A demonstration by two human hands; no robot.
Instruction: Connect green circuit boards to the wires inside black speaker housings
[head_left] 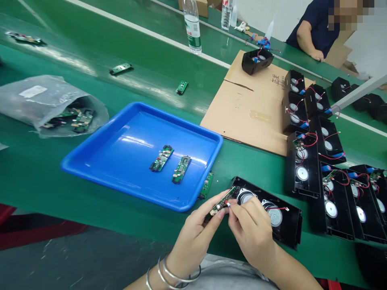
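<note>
Between thumb and fingers, my left hand [195, 231] grips a green circuit board [222, 201], tilted upward. My right hand [254, 229] pinches a small white plug [228, 204] against the board's side, by a red part; whether the plug is seated I cannot tell. Just behind both hands lies an open black speaker housing [290, 229] with two round speakers, partly covered by my right hand. A short red and black lead with a white connector [286, 209] rests over its right speaker [273, 215].
Left of my hands is a blue tray [133, 193] with two circuit boards; another board [207, 186] lies by its corner. A plastic bag [57, 100] of boards sits far left. Several speaker housings [304, 169] stand right, near flat cardboard [242, 108]. A bottle [192, 30] and a person [314, 32] are beyond.
</note>
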